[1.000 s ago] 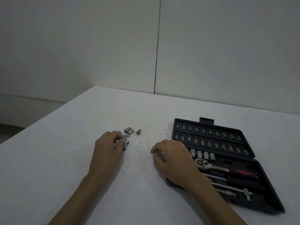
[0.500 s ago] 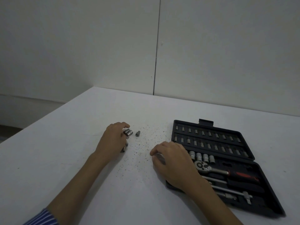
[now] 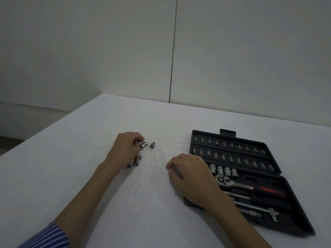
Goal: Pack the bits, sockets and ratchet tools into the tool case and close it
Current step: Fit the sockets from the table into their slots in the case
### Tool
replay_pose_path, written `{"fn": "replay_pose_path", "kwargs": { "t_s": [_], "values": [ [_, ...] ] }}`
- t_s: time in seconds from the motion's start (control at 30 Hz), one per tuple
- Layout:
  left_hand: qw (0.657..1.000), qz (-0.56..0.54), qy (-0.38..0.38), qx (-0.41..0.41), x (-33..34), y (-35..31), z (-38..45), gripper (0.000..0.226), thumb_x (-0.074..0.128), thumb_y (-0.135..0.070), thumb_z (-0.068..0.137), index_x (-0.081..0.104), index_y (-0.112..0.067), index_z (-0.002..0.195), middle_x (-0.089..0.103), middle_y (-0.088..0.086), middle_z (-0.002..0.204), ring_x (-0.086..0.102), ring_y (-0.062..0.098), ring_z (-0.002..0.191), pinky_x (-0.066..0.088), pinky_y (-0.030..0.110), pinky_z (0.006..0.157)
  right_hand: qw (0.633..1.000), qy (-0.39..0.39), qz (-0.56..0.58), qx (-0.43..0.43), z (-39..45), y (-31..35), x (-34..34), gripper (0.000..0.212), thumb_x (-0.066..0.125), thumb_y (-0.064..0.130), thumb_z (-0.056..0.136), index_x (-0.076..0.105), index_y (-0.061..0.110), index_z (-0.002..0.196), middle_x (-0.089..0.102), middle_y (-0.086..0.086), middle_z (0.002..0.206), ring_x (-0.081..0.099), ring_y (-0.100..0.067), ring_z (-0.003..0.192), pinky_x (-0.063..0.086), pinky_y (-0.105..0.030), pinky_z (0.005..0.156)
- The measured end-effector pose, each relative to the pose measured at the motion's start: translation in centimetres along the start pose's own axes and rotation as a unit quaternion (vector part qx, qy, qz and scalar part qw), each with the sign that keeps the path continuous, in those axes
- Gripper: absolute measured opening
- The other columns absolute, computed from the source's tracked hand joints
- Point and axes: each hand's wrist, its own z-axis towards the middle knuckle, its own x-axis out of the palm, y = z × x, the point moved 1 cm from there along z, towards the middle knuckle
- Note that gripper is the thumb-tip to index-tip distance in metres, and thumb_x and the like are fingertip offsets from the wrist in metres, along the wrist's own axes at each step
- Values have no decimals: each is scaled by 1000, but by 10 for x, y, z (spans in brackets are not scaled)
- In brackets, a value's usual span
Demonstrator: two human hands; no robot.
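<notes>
Two sockets (image 3: pixel 143 144) sit pinched in the left hand (image 3: pixel 125 149) grip; more lie under it, mid-surface (image 3: pixel 89 176). Right hand (image 3: pixel 192 178), curled round a metal piece, rests nearer the open tool case (image 3: pixel 268 203) at the surface's right edge.

Black tool case (image 3: pixel 295 224); silver sockets (image 3: pixel 223 170); ratchet grip (image 3: pixel 268 190) seemingly red-black; blue-white striped sleeve (image 3: pixel 44 237).

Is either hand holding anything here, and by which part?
The left hand pinches a small socket at its end. The right hand curls round a metal piece; which part cannot be told.
</notes>
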Motion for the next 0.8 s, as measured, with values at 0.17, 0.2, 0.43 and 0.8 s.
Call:
{"fn": "replay_pose_path", "kwargs": {
  "t_s": [0.17, 0.2, 0.43, 0.8],
  "values": [
    [999, -17, -32, -2, 3, 0, -3, 22, 55, 6, 86, 71, -3, 99, 69, 11, 100, 57, 12, 83, 44, 19, 78, 1000, 2, 1, 0, 0, 0, 0, 25, 42, 32, 95, 63, 29, 109, 61, 14, 110, 50, -7, 102, 27, -24, 100],
    [999, -18, -32, -2, 3, 0, -3, 22, 55, 6, 86, 71, -3, 99, 69, 11, 100, 57, 13, 82, 44, 20, 78, 1000, 1, 1, 0, 0, 0, 0, 25, 42, 32, 95, 63, 29, 109, 61, 14, 109, 50, -7, 102, 27, -24, 100],
    [1000, 12, -24, 7, 5, -7, 0, 21, 56, -3, 86, 68, -3, 103, 68, 12, 99, 60, 19, 85, 47, 26, 77, 1000, -4, 2, 0, 0, 0, 2, 24, 44, 32, 94, 63, 29, 109, 61, 13, 109, 51, -8, 101, 29, -25, 101],
    [999, 1, -51, -11, 11, -4, 1, 18, 58, -1, 86, 69, -5, 101, 69, 12, 97, 59, 15, 80, 46, 21, 76, 1000, 8, -15, -24, 16, 12, 9, 28, 41, 29, 95, 58, 23, 117, 57, 5, 117, 48, -14, 105, 37, -26, 83]
  ]
}}
